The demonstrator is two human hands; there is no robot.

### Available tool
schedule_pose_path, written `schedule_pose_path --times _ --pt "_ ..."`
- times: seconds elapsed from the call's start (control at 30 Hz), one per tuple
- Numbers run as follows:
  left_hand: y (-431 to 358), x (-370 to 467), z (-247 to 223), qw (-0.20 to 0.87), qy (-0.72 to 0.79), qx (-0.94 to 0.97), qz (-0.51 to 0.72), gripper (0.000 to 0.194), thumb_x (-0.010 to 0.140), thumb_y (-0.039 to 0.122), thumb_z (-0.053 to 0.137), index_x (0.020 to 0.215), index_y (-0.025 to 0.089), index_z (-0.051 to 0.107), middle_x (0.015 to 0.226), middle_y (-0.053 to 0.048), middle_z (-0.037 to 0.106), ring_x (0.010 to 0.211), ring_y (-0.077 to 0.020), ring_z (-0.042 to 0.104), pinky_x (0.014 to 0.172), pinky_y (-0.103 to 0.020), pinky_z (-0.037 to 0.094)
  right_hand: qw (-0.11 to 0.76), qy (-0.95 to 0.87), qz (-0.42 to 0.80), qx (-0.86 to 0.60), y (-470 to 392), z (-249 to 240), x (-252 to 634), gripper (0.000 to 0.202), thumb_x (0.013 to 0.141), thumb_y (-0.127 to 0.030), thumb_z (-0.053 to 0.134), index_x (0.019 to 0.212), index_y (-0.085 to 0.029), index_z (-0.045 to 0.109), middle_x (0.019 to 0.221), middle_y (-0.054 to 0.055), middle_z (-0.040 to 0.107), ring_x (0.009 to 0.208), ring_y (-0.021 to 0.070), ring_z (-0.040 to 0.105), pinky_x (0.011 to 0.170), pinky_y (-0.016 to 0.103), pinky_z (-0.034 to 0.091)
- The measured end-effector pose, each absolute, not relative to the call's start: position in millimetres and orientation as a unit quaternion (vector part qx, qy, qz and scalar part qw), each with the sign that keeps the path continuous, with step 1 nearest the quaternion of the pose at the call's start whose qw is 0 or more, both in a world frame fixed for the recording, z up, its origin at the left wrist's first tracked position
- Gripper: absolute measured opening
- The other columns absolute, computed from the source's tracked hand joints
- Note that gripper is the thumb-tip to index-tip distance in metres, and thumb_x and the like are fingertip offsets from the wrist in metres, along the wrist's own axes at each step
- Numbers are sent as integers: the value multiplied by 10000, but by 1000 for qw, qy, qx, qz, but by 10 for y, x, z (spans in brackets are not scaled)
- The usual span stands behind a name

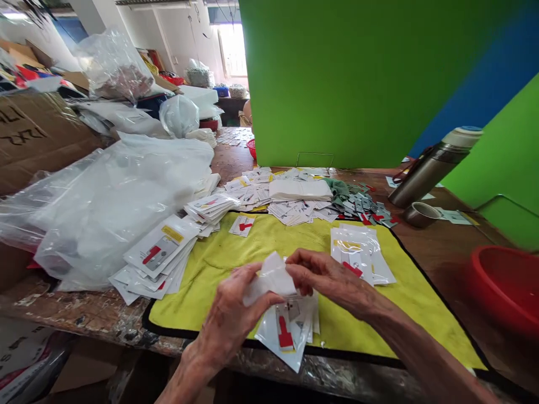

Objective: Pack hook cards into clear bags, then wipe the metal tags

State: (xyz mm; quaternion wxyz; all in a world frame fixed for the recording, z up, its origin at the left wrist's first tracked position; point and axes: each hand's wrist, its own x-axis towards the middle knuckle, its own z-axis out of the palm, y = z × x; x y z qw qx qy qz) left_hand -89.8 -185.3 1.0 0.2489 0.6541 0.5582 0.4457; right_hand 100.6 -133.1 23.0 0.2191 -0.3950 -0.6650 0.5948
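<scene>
Nearest you, your left hand [229, 303] curls round some bent white packets [272, 275], held just above the near part of the cloth, while your right hand [318, 272] is narrowed to a pinch at their right edge; you cannot tell how many there are. A green panel [337, 84] stands across the back of the table [448, 269], bounding your forward reach. A clear plastic bag [105, 191] crowds your left. The yellow cloth [278, 235] under your hands shows on both sides of them and ahead, its black border running along the table's front edge. Past its right side sit a red bowl [505, 292], a steel flask [435, 168] and a cup [421, 214]. A stack of pouches [158, 247] overlaps the cloth's left edge; a smaller pile [364, 252] lies just beyond your right forearm. Below your hands, a printed pouch [287, 342] reaches over the front border, with a red piece [284, 334] showing through it.
</scene>
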Motion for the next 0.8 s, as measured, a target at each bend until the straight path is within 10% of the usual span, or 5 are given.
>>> schedule_pose_path --times 0.13,0.3,0.8 --pt "-1657 -1253 61 423 604 451 503 343 627 480 763 705 174 630 572 36 614 503 -94 532 475 -186 401 164 -808 344 -449 -836 255 752 185 887 -233 459 768 -166 585 669 -12 572 606 117 517 557 225 369" --pt "-1196 -1473 49 553 523 248 599 477 502 457 857 793 136 657 682 -15 691 622 -141 659 596 -227 533 149 -852 214 -454 -263 115 201 226 898 -115 430 909 -138 654 905 82 660 846 180 574 760 282 393" --pt "-916 -1449 -64 600 497 171 603 220 685 286 795 801 135 684 677 -5 693 626 -109 677 567 -163 540 70 -849 169 -495 33 -45 -228 421 744 -378 693 1091 -152 616 1161 146 578 1108 308 485 903 374 360"
